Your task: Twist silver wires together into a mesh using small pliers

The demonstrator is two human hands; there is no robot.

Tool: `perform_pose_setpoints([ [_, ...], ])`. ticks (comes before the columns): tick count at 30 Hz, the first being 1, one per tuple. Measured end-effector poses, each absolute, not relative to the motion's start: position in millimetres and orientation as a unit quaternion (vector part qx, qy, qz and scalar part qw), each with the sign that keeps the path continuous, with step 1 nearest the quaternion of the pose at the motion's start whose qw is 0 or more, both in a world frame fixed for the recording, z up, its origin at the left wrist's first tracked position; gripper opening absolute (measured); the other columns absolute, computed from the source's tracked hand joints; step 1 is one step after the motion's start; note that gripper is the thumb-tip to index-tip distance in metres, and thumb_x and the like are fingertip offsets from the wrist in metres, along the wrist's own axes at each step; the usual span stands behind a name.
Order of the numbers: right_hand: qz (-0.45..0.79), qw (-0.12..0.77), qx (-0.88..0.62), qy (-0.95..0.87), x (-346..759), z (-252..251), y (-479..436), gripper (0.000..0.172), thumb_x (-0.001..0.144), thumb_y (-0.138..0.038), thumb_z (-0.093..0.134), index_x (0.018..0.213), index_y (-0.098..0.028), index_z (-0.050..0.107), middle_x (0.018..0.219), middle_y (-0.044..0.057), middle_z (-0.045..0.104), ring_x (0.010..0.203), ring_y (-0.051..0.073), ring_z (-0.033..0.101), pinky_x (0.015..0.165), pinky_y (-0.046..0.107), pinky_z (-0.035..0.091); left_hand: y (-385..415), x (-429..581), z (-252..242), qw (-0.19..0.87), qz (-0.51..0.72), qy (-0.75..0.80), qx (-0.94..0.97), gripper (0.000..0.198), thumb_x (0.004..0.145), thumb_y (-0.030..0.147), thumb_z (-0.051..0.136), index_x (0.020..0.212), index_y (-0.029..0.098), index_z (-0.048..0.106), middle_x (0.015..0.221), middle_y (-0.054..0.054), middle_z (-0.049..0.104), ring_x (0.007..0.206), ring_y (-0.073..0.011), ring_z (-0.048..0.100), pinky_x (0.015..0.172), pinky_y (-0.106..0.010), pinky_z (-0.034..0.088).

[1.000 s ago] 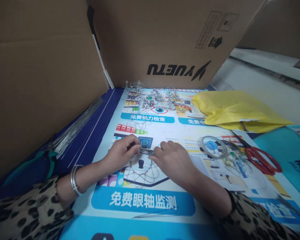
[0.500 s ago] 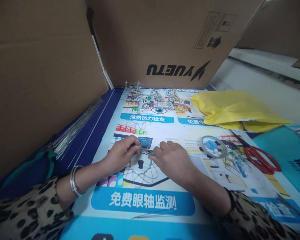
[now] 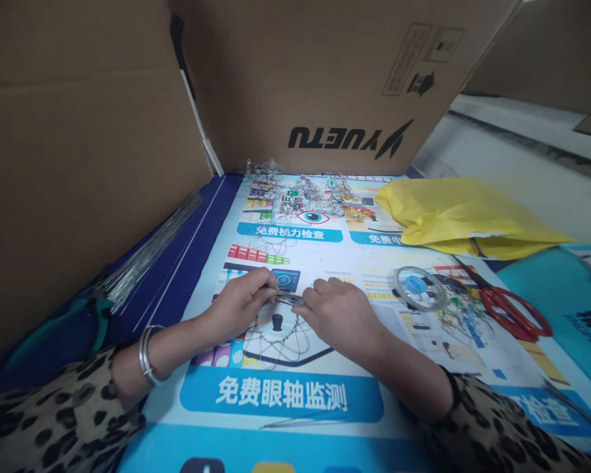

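Near the middle of the printed sheet, my left hand (image 3: 246,299) pinches one end of a small bundle of thin wire (image 3: 289,299). My right hand (image 3: 342,315) has its fingers closed on the other end, just to the right. Looped wires with tiny beads (image 3: 285,348) hang below the bundle, over the sheet. A short gap separates the two hands, and the bundle spans it. My fingertips partly hide the wire ends.
Red-handled scissors (image 3: 515,314), a clear tape roll (image 3: 420,289) and tangled wires lie right. A yellow bag (image 3: 465,217) is behind them. Straight wires (image 3: 150,253) and teal-handled pliers (image 3: 98,322) lie left. Cardboard (image 3: 300,72) stands at the back; beaded wire pieces (image 3: 342,194) lie before it.
The looped wires below my hands have shifted slightly. Both hands keep nearly the same place and grip.
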State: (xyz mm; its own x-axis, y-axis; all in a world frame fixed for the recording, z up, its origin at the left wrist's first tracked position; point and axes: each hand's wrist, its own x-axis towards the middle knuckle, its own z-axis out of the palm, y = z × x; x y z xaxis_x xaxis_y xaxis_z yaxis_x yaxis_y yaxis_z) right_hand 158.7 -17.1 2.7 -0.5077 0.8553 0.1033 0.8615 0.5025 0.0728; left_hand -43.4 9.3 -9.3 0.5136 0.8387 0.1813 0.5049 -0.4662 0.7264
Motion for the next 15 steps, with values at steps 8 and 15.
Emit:
perform_pose_setpoints([
  [8, -0.045, 0.020, -0.506, -0.861, 159.6, 3.1, -17.5, 0.031, 0.088, -0.044, 0.042, 0.082, -0.019, 0.060, 0.079, 0.004, 0.061, 0.073, 0.017, 0.053, 0.057, 0.027, 0.027, 8.7, -43.0, -7.5, 0.319, 0.269, 0.402, 0.815, 0.015, 0.088, 0.015, 0.037, 0.081, 0.018, 0.050, 0.073, 0.001, 0.056, 0.069, -0.0113, 0.053, 0.066, -0.024, 0.040],
  [15, -0.026, 0.003, -0.513, -0.858, 158.4, 5.0, -17.2, 0.033, 0.088, -0.044, 0.041, 0.083, -0.019, 0.061, 0.081, 0.005, 0.062, 0.075, 0.017, 0.055, 0.057, 0.026, 0.030, 8.4, -42.8, -7.0, 0.330, 0.268, 0.397, 0.813, 0.016, 0.088, 0.014, 0.037, 0.079, 0.019, 0.049, 0.073, 0.002, 0.057, 0.069, -0.0110, 0.053, 0.066, -0.023, 0.040],
])
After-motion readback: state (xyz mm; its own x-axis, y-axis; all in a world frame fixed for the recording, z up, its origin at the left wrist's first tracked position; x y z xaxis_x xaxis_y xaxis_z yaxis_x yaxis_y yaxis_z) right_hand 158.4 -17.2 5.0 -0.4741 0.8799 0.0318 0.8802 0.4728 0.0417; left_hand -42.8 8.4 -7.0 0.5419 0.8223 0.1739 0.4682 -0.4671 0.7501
